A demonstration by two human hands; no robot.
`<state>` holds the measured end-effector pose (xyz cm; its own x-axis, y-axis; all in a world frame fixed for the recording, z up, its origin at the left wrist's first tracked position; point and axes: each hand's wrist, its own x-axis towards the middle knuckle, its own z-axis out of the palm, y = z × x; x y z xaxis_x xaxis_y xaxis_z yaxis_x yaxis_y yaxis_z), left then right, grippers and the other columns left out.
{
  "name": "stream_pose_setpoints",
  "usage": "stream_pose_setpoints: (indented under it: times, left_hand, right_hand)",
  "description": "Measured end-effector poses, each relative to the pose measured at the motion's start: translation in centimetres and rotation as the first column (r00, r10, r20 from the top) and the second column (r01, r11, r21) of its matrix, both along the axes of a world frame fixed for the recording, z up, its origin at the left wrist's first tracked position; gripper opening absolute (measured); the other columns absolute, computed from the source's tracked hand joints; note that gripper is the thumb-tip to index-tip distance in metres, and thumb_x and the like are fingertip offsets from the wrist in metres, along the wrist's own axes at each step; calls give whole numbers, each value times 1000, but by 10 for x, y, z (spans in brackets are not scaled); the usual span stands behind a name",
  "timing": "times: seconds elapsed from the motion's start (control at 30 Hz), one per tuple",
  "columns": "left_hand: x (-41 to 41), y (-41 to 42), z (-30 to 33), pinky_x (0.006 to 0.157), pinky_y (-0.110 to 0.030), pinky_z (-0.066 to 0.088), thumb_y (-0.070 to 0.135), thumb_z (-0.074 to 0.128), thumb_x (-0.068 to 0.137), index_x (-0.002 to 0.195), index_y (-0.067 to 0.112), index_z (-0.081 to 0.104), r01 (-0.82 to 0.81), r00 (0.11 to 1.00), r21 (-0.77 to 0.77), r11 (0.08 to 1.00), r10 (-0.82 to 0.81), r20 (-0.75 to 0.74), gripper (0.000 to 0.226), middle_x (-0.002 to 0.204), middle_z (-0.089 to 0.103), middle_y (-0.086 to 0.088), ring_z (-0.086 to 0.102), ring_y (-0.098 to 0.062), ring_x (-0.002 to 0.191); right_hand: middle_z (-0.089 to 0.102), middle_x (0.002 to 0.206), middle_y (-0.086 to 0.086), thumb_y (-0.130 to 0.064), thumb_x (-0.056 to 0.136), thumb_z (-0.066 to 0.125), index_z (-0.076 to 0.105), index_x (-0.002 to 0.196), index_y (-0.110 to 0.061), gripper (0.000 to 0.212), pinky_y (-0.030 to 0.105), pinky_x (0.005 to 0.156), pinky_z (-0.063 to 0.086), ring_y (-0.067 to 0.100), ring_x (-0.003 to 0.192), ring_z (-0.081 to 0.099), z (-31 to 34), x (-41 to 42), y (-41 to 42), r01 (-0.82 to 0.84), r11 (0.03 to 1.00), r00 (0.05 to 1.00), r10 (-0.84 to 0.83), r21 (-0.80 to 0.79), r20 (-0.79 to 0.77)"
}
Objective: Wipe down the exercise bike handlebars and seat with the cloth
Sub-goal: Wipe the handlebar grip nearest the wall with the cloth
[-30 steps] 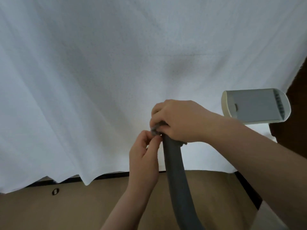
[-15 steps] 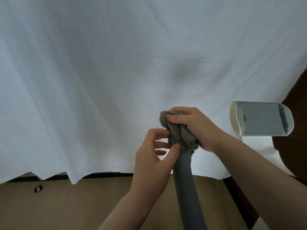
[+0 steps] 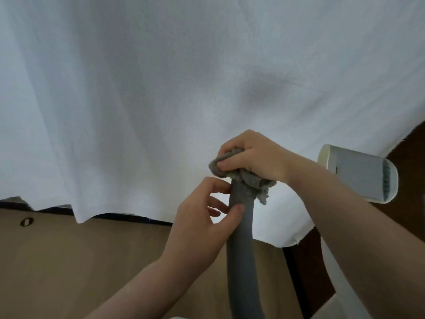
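two hands point(image 3: 250, 155), one cloth point(image 3: 243, 178), one handlebar point(image 3: 241, 249), one white sheet point(image 3: 161, 88), one fan point(image 3: 361, 173)

A big white sheet point(image 3: 161, 100) hangs behind the hands and fills most of the view. It has soft folds and one dim grey patch just above the hands. Below the sheet, under the hands, is a plain brown floor point(image 3: 80, 272) with a small dark ring point(image 3: 27, 221) far to the left. A pale grey and cream box point(image 3: 358, 173) sits just right of the hands. Dark brown wood point(image 3: 409, 153) shows past it.
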<state>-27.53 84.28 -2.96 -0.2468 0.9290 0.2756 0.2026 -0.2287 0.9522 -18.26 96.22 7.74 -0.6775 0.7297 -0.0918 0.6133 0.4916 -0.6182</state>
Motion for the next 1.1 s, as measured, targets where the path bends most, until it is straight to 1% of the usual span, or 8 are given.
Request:
stream_pose_setpoints:
  times: [0.07,0.13,0.27,0.33,0.43,0.63,0.83,1.1]
  left_hand:
    - [0,0,1,74,-27,57,34,69,82,103,32,59,7,1000,0,1000,-7,-5,24,101,64,23,65,-3,86]
    - [-1,0,0,75,-30,57,34,69,82,104,32,58,15,1000,7,1000,-15,-4,25,102,64,23,65,-4,86]
    - [-2,0,-1,76,-29,57,37,68,81,102,35,57,20,1000,4,1000,-20,-9,24,101,63,24,65,-2,86]
    - [-1,1,-1,76,-27,56,39,67,80,102,34,57,5,1000,-1,1000,-5,-6,25,101,63,24,65,-2,86]
    - [2,2,-1,77,-25,56,35,69,82,104,33,57,-5,1000,-17,1000,5,-9,25,102,62,24,64,-2,87]
    - [3,0,-1,76,-30,57,30,70,83,100,37,57,-6,1000,-26,1000,6,23,22,100,63,24,64,-5,87]
    - [12,-4,-1,75,-35,56,34,65,81,100,36,58,-52,997,16,998,51,58,21,99,64,21,64,-7,87]
    - [21,-17,-3,74,-20,55,17,60,93,120,28,59,-50,994,7,999,49,97,29,106,65,19,62,-1,96]
  right_hand:
    - [68,77,10,-14,85,67,72,82,-9,8,35,76,49,17,74,63,-23,5,-11,171,968,887,-232,-183,-400]
    - [68,85,3,-13,86,65,70,83,-14,6,24,77,47,12,82,64,-50,7,-31,328,942,796,-237,69,-557]
    - [65,97,-13,-10,78,65,74,85,-17,13,24,85,48,10,99,60,-47,15,-25,53,837,962,104,545,-254]
    - [68,93,-8,-14,77,67,74,85,-14,11,28,84,51,11,92,64,-30,19,-7,-95,937,975,156,336,-160]
    - [70,89,8,-15,79,69,73,91,-8,15,31,75,53,20,83,67,-22,18,-4,-17,987,913,-49,-157,-405]
    - [68,77,13,-25,88,63,73,98,-7,22,36,69,54,28,76,64,-46,28,-39,373,730,388,-684,-573,-618]
    - [71,77,-4,-28,91,63,71,88,-20,12,20,65,54,9,74,68,-60,25,-80,597,725,395,-639,-344,-660]
    - [48,116,-8,-22,88,68,64,90,-28,8,-1,85,36,-3,105,49,-59,27,-70,541,744,782,-274,392,-560]
